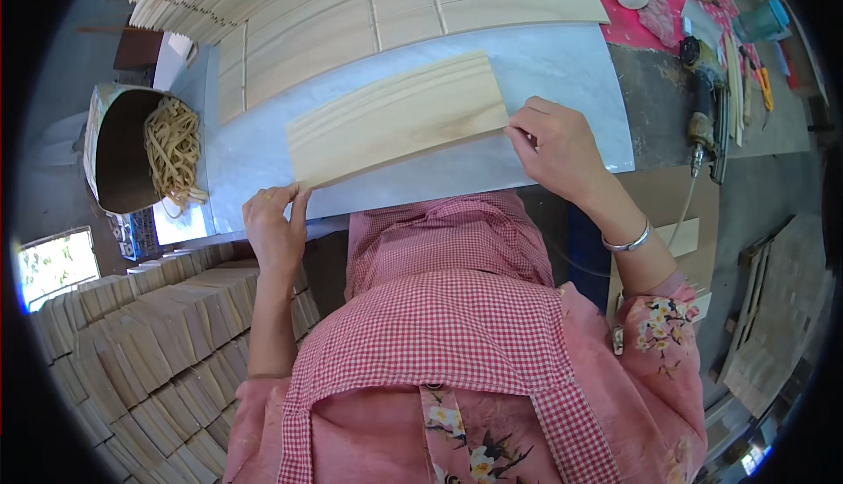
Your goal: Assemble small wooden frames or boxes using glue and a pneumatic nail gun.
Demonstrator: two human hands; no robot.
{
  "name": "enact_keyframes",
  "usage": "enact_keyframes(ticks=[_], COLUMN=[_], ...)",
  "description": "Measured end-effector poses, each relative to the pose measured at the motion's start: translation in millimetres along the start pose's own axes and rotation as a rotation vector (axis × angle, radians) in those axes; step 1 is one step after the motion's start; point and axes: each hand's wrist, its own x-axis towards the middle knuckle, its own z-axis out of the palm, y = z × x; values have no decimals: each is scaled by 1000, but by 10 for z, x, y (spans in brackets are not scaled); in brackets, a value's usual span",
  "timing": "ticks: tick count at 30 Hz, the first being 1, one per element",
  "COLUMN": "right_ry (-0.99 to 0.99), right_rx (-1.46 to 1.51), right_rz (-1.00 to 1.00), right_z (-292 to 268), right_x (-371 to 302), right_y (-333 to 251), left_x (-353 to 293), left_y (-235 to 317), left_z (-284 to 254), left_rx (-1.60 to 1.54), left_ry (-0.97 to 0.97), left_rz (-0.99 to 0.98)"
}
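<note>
the panel of slats (397, 120) is pale bare wood, matt with fine grain lines. the tabletop (562, 71) at twelve o'clock looks smooth, faintly glossy grey-white. the apron (439, 308) is checked woven cloth.

Grey worktop (562, 71) under wooden slats (397, 117)

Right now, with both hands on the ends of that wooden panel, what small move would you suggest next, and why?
Probably square it up. The wooden panel lies tilted on the grey table, its right end higher than its left. The left hand pinches the near left corner and the right hand holds the right end, so a small turn would likely bring it parallel to the table edge.
</note>
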Motion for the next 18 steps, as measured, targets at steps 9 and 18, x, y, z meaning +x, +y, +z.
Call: enact_keyframes(ticks=[9,18], right_ry=[273,368], right_rx=[441,425], right_rz=[200,289], right_z=[121,417], right_x=[357,577], right_y=[80,41], left_x=[705,1104], left_y=[917,1463], left_z=[-240,539], left_rx=[52,-299], left_ry=[-137,-220], left_rz=[291,481])
